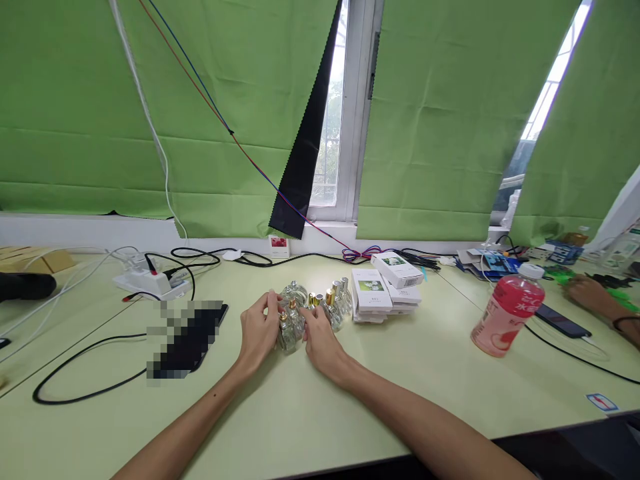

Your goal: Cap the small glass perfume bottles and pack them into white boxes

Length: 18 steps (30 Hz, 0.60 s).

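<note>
Several small clear glass perfume bottles [289, 333] with gold and silver spray tops stand bunched upright in the middle of the table. My left hand [259, 328] curls against the left side of the bunch, thumb and fingers bent around the nearest bottles. On the other side, my right hand [323, 339] has its fingertips pressed on the front bottles, between them and the row behind. Parts of the bottles are hidden by my fingers. Right of the bunch lies a stack of white boxes [371, 293] with a green and white flower picture.
A pink drink bottle [507, 312] stands at right, by a phone [563, 320] and another person's hand [590, 297]. At left are a partly blurred dark phone [200, 337], a looped black cable [90, 347] and a white power strip [150, 283]. Cables run along the wall.
</note>
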{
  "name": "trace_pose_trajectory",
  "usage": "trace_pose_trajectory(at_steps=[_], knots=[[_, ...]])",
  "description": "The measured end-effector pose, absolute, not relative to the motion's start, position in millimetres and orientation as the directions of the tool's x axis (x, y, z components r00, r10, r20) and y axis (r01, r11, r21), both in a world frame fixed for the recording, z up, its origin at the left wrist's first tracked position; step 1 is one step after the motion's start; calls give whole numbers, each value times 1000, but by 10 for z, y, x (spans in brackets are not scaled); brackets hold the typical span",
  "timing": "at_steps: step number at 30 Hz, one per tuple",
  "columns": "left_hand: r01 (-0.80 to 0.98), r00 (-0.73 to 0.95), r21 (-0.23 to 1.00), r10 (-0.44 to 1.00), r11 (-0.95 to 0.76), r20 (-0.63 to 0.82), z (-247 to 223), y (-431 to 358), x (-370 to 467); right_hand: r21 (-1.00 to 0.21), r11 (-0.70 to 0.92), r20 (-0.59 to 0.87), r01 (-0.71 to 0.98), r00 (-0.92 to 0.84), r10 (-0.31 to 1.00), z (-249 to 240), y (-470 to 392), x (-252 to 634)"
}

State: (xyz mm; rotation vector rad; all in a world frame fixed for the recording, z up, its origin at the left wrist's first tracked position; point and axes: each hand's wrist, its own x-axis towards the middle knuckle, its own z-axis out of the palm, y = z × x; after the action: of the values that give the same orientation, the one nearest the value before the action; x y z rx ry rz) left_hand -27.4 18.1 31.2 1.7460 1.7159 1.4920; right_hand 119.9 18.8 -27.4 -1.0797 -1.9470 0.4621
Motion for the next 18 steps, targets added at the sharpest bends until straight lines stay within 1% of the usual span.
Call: trace_pose_trajectory(at_steps=[5, 9, 12, 15, 18], knots=[[631, -204, 727, 847, -270, 492, 382, 243, -337, -662, 544, 497, 516, -242, 834, -324, 201, 1181], [629, -152, 730, 880, -266, 451, 477, 352, -489, -674, 542, 529, 502, -185, 828, -299, 176, 1175], [599, -34, 744, 919, -297, 394, 555, 416, -612, -671, 554, 560, 493, -153, 814, -229, 115, 1170], [630, 143, 679, 916, -377, 375, 608, 438, -713, -667, 563, 584, 488, -127, 802, -173, 57, 1160], [665, 303, 622, 911, -413, 281, 625, 431, -802, -654, 569, 586, 498, -141, 798, -166, 34, 1153]])
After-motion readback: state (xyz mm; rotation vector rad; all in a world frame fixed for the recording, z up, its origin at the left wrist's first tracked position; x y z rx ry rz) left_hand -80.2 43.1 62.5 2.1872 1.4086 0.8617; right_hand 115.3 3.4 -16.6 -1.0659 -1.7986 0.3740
